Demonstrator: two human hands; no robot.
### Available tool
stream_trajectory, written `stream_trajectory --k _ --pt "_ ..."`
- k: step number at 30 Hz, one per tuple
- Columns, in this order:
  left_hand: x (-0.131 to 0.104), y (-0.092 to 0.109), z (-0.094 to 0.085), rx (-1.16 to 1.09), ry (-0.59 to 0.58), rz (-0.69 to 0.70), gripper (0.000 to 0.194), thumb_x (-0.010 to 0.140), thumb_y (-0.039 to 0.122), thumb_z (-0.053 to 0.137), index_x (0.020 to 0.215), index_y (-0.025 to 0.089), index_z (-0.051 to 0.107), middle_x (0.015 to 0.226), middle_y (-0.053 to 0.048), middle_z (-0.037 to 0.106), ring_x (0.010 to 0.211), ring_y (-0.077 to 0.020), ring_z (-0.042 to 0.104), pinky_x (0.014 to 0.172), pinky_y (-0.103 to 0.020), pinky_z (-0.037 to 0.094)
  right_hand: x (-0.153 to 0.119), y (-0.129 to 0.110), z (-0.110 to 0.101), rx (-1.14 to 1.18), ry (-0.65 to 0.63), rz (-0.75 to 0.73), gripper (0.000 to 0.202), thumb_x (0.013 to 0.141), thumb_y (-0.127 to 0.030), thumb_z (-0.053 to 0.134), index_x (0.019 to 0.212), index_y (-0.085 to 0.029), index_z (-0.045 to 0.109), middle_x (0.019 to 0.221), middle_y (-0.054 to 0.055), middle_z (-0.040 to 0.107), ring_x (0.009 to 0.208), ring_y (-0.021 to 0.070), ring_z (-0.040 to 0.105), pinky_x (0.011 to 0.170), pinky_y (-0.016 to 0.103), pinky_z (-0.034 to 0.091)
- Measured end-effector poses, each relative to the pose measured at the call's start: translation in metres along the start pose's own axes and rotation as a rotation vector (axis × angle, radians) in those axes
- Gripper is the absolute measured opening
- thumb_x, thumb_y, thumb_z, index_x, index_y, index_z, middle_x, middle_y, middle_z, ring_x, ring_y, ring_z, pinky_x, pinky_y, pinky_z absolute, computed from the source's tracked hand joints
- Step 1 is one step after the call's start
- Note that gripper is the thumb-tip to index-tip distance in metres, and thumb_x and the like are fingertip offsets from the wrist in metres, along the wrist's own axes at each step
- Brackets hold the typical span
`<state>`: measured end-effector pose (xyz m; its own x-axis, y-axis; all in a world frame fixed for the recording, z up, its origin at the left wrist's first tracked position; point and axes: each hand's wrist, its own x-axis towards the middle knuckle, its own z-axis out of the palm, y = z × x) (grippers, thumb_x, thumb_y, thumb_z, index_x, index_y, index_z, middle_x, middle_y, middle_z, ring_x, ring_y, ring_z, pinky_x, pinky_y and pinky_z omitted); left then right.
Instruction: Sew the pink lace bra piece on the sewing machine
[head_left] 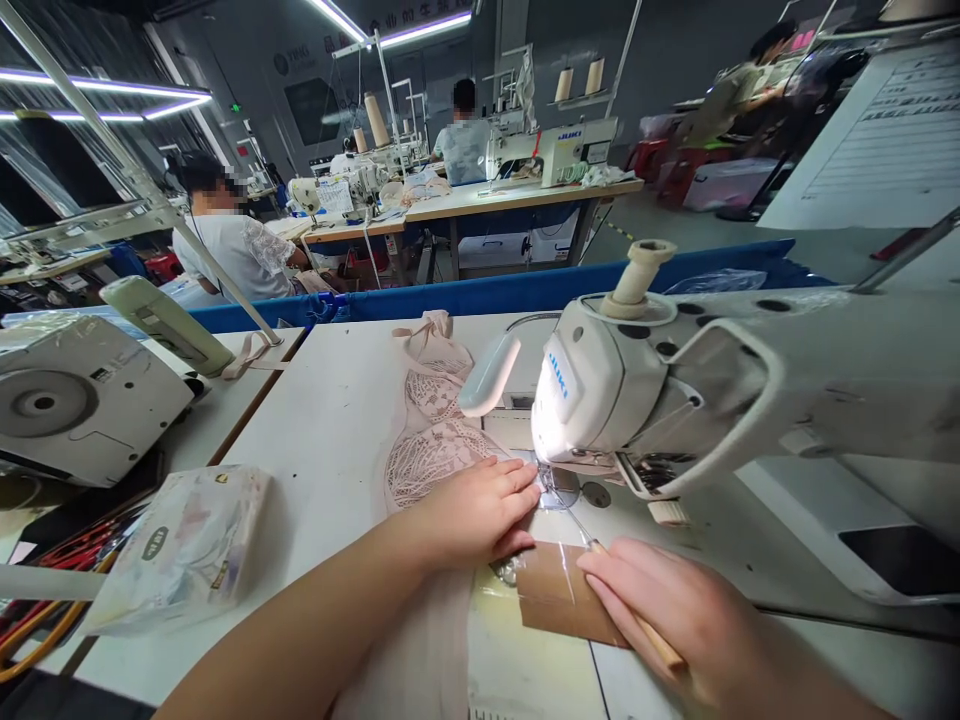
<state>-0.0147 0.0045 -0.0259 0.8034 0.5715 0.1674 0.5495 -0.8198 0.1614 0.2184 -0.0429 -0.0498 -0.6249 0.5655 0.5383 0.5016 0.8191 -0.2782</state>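
Observation:
Pale pink lace fabric [435, 460] lies on the white sewing table, left of the needle area of a white sewing machine [600, 390]. My left hand [476, 510] rests flat on the fabric, its fingers stretched toward the presser foot [547, 482]. A thin tool with a wooden handle [660, 642] is held in my right hand [667, 600], and its metal tip points at the presser foot. Beneath that tool, a brown piece of card [559, 595] lies near the front of the machine.
At the left sit a plastic-wrapped pack [184, 545] and another machine [82, 400]. A white lamp-like arm [489, 376] stands beside the machine head. Behind a blue cloth edge [450, 296], people sit at other sewing tables. A paper sheet [877, 140] hangs at upper right.

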Motion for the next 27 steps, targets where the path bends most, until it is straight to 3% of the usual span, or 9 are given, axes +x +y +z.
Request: stream_trajectory --k 8,17,22,27 --pt "0.001 -0.002 -0.001 -0.016 -0.008 0.012 0.048 0.090 0.037 0.048 0.124 0.004 0.051 0.137 -0.018 0.042 0.128 -0.0288 0.039 0.108 -0.044 0.032 0.018 -0.008 -0.023 -0.053 -0.026 -0.079 0.024 0.090 -0.008 0.038 0.077 -0.015 0.056 0.061 0.002 0.047 0.053 0.0130 0.046 0.048 0.026 0.035" --pt "-0.001 -0.003 -0.001 -0.022 0.015 0.014 0.047 0.090 0.038 0.049 0.123 0.005 0.052 0.137 -0.016 0.043 0.127 -0.0278 0.040 0.108 -0.043 0.032 0.008 -0.003 -0.017 0.008 -0.001 -0.030 0.026 0.094 -0.013 0.036 0.079 -0.016 0.057 0.062 0.002 0.048 0.055 0.0135 0.044 0.050 0.027 0.032" --pt "0.000 -0.003 0.000 -0.019 0.047 0.034 0.047 0.090 0.038 0.049 0.124 0.005 0.052 0.136 -0.016 0.044 0.126 -0.0269 0.041 0.109 -0.040 0.030 0.013 -0.007 -0.027 -0.027 0.046 -0.061 0.034 0.095 -0.016 0.032 0.078 -0.017 0.061 0.064 0.004 0.055 0.054 0.0124 0.049 0.052 0.025 0.039" --pt "-0.001 -0.002 0.000 -0.037 0.061 0.042 0.047 0.089 0.037 0.051 0.121 0.003 0.053 0.134 -0.017 0.046 0.123 -0.0282 0.044 0.107 -0.040 0.033 0.014 -0.013 -0.036 -0.049 -0.018 -0.050 0.029 0.093 -0.012 0.035 0.080 -0.016 0.060 0.070 0.005 0.059 0.058 0.0132 0.053 0.053 0.026 0.040"
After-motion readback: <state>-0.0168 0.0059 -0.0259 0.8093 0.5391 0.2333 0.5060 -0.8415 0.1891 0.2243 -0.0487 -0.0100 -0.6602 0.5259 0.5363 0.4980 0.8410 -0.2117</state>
